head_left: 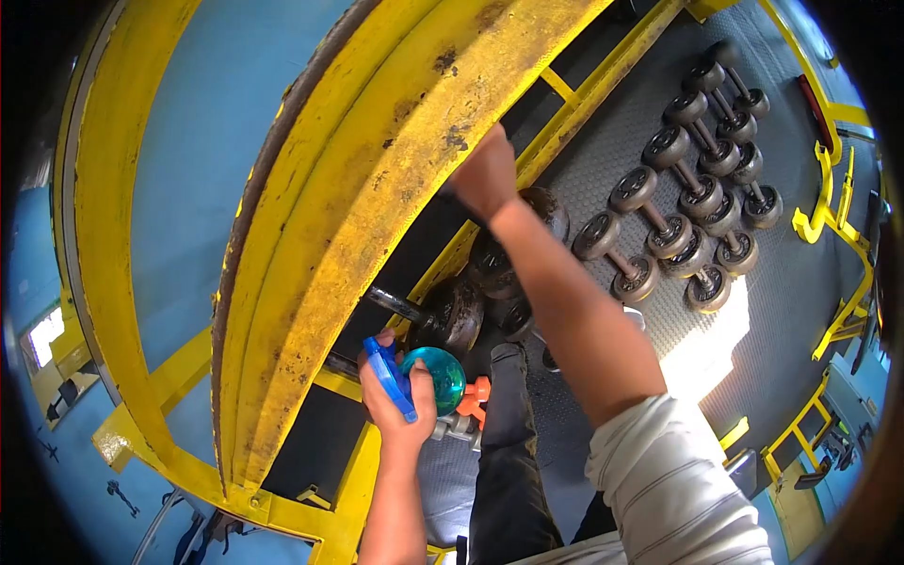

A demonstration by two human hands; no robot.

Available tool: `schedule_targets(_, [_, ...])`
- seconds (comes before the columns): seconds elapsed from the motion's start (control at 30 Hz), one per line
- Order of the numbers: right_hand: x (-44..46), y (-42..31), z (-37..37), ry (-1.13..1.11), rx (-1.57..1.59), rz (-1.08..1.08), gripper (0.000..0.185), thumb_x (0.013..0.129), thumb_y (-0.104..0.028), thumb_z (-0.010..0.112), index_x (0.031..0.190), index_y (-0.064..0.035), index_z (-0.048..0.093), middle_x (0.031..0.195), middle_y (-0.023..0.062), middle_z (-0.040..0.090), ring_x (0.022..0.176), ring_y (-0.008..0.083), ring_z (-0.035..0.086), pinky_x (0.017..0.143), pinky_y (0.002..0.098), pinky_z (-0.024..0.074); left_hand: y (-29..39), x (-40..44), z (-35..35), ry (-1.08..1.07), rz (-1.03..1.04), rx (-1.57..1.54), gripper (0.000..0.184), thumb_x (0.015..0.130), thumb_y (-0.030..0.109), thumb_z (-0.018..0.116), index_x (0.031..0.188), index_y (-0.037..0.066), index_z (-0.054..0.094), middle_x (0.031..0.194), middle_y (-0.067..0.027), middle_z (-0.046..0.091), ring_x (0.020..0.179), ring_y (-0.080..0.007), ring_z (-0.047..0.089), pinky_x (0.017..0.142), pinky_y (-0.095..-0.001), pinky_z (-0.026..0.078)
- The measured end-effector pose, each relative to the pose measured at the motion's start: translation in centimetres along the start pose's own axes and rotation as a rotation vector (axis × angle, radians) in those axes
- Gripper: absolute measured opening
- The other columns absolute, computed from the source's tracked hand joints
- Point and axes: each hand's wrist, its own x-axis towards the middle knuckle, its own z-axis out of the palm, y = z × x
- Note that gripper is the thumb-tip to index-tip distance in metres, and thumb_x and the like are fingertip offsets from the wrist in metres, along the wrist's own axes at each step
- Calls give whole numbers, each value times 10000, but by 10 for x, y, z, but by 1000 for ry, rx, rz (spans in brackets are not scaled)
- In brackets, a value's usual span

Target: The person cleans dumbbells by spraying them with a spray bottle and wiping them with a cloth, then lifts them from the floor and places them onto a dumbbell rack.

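My left hand (411, 424) is wrapped round a spray bottle (443, 379) with a teal body and a blue trigger head, low beside the rack. My right hand (488, 177) reaches up to the lower edge of a worn yellow metal beam (377, 202). It is smeared by motion and its fingertips are hidden at the beam, so I cannot make out whether it holds anything. Paint is chipped along the beam, with dark spots showing. Below it, between my hands, black weight plates (455, 315) sit on a metal bar.
Several dark dumbbells (670, 151) lie in rows on the black rubber floor (603, 113) to the right. An orange dumbbell (474, 399) is beside my leg (508, 452). More yellow frames (847, 245) stand at the far right, and blue wall surrounds the left.
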Motion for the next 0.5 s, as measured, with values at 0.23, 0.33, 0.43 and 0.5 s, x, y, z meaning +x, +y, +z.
schedule_targets(0.23, [-120, -53, 23, -419, -597, -517, 335, 803, -211, 629, 1132, -152, 645, 1520, 123, 293, 1385, 318, 294, 1083, 536, 296, 21, -2, 7, 73, -122, -36, 480, 826, 97, 569, 1268, -33, 435, 1251, -181, 513, 1151, -263, 511, 934, -383, 446])
schedule_targets(0.33, [-125, -70, 16, -502, -445, -427, 312, 819, -213, 638, 1112, -107, 651, 1438, 155, 411, 1354, 310, 357, 1060, 491, 351, 28, -7, 4, 110, -127, -47, 474, 816, 87, 580, 1253, -36, 441, 1221, -184, 524, 1135, -276, 524, 931, -383, 448])
schedule_targets(0.43, [-111, -107, -10, -616, -157, 12, 313, 835, -222, 646, 1101, -57, 645, 1311, 206, 521, 1261, 368, 450, 1010, 455, 414, 25, -13, 6, 129, -120, -38, 468, 810, 84, 593, 1238, -38, 447, 1182, -189, 537, 1111, -291, 539, 927, -385, 444])
schedule_targets(0.5, [-118, -114, -16, -512, 27, 213, 365, 842, -244, 654, 1130, -21, 623, 1220, 278, 545, 1125, 449, 518, 953, 452, 458, 25, -18, 7, 151, -135, -13, 464, 810, 83, 592, 1235, -38, 448, 1167, -190, 542, 1096, -289, 543, 923, -384, 442])
